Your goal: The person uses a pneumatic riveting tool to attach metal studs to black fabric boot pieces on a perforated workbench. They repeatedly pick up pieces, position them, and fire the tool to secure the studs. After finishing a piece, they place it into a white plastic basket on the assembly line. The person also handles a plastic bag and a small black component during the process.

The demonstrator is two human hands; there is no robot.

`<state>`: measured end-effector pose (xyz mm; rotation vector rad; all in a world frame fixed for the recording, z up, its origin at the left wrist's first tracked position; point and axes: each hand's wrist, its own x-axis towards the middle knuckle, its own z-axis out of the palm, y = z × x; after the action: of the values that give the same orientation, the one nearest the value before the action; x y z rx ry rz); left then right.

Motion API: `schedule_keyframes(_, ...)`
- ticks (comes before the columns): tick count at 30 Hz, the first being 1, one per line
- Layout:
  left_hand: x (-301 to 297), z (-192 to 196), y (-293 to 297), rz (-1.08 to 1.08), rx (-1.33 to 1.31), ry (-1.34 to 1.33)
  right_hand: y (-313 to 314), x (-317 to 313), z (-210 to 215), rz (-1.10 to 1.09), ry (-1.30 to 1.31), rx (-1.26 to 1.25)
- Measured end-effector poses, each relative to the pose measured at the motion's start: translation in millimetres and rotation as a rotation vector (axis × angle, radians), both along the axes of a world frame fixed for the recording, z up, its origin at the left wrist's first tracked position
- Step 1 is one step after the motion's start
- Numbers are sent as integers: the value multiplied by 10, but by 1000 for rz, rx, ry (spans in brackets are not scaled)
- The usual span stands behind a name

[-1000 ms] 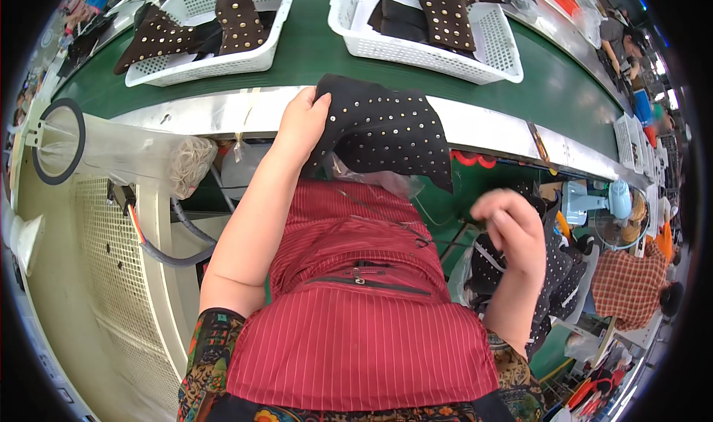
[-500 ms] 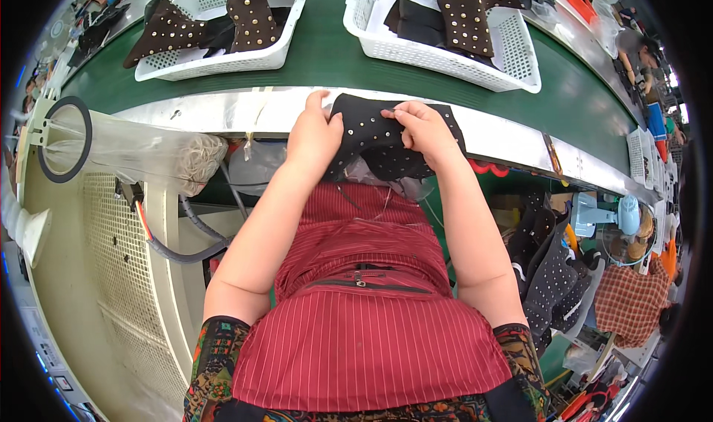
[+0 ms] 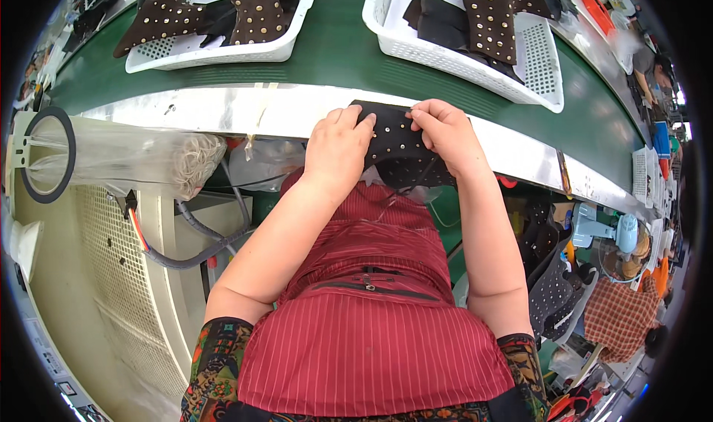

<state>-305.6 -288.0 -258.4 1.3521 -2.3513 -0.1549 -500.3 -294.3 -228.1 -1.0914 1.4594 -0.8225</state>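
Note:
A black shoe-upper piece (image 3: pixel 394 136), dotted with silver studs, lies across the metal edge of the bench and hangs down before my apron. My left hand (image 3: pixel 336 149) grips its left side, fingers bent over the top edge. At the upper right of the piece, thumb and forefinger of my right hand (image 3: pixel 451 138) are pinched together against it. What lies between those fingertips is too small to make out. A dark folded part with studs (image 3: pixel 416 171) droops below, partly behind my right wrist.
Two white plastic baskets (image 3: pixel 212 60) (image 3: pixel 475 72) holding brown studded uppers stand on the green belt (image 3: pixel 334 58). A plastic bag of pale rubber bands (image 3: pixel 199 162) hangs from a black ring at left. Studded uppers (image 3: pixel 553 292) and a blue fan (image 3: pixel 627 233) are at right.
The view has shifted a little. My left hand has come further over the piece's edge, its fingers now bent down. My right fingertips have moved toward the piece's upper right.

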Motion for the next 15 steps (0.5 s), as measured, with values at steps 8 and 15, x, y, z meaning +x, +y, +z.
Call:
schedule_keyframes(8, 47, -59, 8, 28, -77, 165, -354, 419, -173, 81, 212, -24)
schedule_keyframes(15, 83, -125, -8, 42, -112, 194, -307, 516, -219, 18, 363, -134)
